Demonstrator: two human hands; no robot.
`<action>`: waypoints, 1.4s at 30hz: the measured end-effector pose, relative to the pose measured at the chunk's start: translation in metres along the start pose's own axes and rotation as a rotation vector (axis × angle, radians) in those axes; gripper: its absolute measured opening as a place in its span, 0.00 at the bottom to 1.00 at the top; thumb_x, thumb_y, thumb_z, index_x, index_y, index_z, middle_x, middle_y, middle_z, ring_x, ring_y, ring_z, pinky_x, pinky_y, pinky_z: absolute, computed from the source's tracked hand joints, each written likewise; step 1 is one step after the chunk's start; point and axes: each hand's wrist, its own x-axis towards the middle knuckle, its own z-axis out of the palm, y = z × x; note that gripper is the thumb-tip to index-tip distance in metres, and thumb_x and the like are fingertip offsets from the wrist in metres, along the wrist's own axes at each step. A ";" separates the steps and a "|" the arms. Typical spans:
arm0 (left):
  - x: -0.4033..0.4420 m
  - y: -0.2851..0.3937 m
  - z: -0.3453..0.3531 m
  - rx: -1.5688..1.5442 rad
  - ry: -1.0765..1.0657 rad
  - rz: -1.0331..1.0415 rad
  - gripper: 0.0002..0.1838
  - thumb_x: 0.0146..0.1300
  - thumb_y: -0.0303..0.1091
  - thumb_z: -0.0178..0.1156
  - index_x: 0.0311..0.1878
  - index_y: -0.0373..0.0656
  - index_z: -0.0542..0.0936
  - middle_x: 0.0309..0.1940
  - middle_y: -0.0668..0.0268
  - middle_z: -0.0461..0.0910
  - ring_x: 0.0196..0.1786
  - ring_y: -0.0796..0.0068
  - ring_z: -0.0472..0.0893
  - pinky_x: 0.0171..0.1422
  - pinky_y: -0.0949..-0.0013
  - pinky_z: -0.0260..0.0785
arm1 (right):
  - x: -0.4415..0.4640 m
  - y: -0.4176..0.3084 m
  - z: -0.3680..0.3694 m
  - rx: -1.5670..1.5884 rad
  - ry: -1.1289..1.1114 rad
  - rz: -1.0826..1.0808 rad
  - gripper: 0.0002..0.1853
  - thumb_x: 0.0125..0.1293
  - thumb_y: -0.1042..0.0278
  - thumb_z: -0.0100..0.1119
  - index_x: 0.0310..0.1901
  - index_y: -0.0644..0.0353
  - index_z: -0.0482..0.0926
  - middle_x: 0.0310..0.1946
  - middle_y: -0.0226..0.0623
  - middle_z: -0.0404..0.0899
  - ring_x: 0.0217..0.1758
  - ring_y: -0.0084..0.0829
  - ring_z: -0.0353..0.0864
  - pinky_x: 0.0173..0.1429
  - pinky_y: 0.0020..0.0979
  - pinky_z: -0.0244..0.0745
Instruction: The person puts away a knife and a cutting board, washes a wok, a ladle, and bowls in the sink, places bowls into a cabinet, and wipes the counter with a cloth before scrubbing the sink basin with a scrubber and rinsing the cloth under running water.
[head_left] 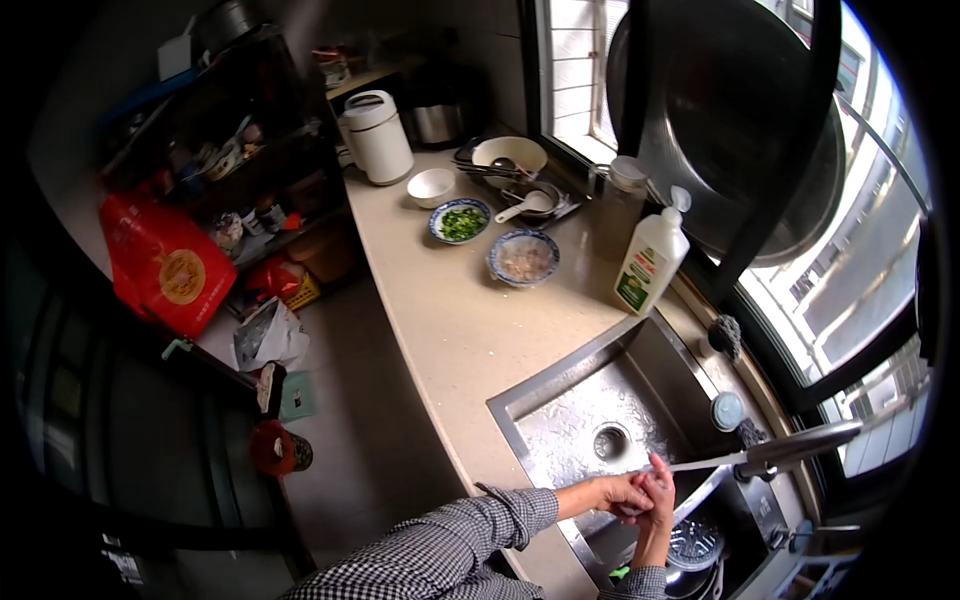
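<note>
My left hand (pixel 622 493) and my right hand (pixel 659 496) are pressed together over the near side of the steel sink (pixel 560 401). Their fingers are closed round each other, and whether anything small lies between them is hidden. A thin stream of water (pixel 705 463) runs from the faucet (pixel 805 447) onto my hands. Below and left of the stream is the round drain (pixel 610 441). Close to my right wrist, a perforated metal strainer (pixel 695 545) sits in the second basin among other cookware.
Behind the sink stands a white pump bottle (pixel 652 262) with a green label. Farther along the counter (pixel 430 320) are a bowl of pale food (pixel 524 260), a bowl of chopped greens (pixel 461 222), a white bowl (pixel 431 188) and a white appliance (pixel 379 138). A window borders the right side.
</note>
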 end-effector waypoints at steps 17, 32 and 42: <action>-0.001 -0.047 -0.011 1.261 0.663 0.296 0.15 0.60 0.39 0.48 0.43 0.36 0.68 0.34 0.48 0.79 0.38 0.50 0.80 0.41 0.51 0.70 | 0.006 0.034 0.006 -0.153 0.262 0.082 0.08 0.63 0.72 0.43 0.42 0.59 0.71 0.12 0.21 0.60 0.13 0.15 0.57 0.15 0.18 0.53; -0.027 -0.028 -0.027 1.079 0.311 0.285 0.41 0.37 0.49 0.71 0.51 0.33 0.67 0.43 0.49 0.76 0.47 0.59 0.77 0.52 0.65 0.68 | -0.020 -0.001 0.016 -0.022 0.551 -0.083 0.13 0.57 0.70 0.55 0.44 0.59 0.71 0.26 0.31 0.72 0.26 0.23 0.72 0.23 0.23 0.69; -0.139 0.130 -0.092 1.207 1.154 0.868 0.30 0.50 0.33 0.63 0.58 0.44 0.65 0.54 0.55 0.69 0.53 0.59 0.73 0.56 0.65 0.66 | 0.020 -0.163 -0.200 -0.663 0.994 -0.793 0.27 0.57 0.70 0.57 0.58 0.64 0.63 0.49 0.40 0.71 0.48 0.30 0.71 0.47 0.28 0.71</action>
